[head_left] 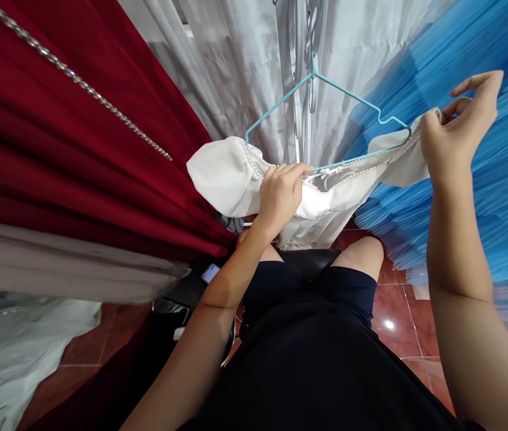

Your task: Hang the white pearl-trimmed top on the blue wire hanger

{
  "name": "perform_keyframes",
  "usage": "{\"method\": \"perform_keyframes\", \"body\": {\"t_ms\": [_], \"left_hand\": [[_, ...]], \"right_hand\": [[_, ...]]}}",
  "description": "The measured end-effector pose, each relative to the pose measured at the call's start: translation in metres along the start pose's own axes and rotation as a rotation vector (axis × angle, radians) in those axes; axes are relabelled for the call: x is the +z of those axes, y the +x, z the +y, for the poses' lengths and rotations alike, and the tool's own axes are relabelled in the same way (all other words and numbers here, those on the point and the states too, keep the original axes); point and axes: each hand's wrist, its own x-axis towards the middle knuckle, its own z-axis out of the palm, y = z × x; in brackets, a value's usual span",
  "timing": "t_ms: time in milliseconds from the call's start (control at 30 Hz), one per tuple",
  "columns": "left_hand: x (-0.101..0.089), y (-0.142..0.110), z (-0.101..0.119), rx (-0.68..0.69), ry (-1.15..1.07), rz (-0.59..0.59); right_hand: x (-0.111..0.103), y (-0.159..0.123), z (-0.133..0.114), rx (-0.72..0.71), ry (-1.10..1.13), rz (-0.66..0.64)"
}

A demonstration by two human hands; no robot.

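A white dress (pixel 314 203) with puffed sleeves and a beaded neckline hangs in front of me on a thin turquoise wire hanger (pixel 348 93). My left hand (pixel 281 194) is closed on the dress's neckline, near the hanger's lower bar. Out to the right, my right hand (pixel 456 129) pinches the edge of the right sleeve between thumb and a finger, with another finger raised. The left puffed sleeve (pixel 222 173) hangs free beside my left hand. The hanger's top reaches up toward several white straps.
Red fabric (pixel 101 131) with a sparkling chain (pixel 78 81) hangs at left, above pale cloth (pixel 65 257). White curtain-like fabric (pixel 245 60) hangs behind. A blue tulle skirt (pixel 505 227) fills the right. A lit phone (pixel 210 273) lies by my left arm. Red tiles (pixel 398 311) cover the floor.
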Motion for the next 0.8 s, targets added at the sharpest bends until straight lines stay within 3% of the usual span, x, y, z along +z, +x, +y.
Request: {"method": "perform_keyframes", "body": {"t_ms": [100, 200, 367, 533, 800], "left_hand": [[0.000, 0.002, 0.000, 0.006, -0.018, -0.012], [0.000, 0.004, 0.001, 0.005, -0.037, -0.043], [0.005, 0.007, 0.001, -0.031, -0.048, -0.049], [0.010, 0.007, -0.001, -0.012, -0.046, -0.016], [0.011, 0.006, -0.008, -0.010, -0.010, 0.012]], "right_hand": [[-0.001, 0.002, 0.013, 0.125, -0.054, -0.019], [-0.008, 0.002, 0.014, 0.112, -0.041, -0.035], [-0.016, 0.005, -0.009, -0.001, 0.015, -0.042], [-0.002, -0.002, -0.037, -0.085, 0.101, -0.071], [-0.005, -0.044, -0.046, -0.049, 0.318, -0.337]]}}
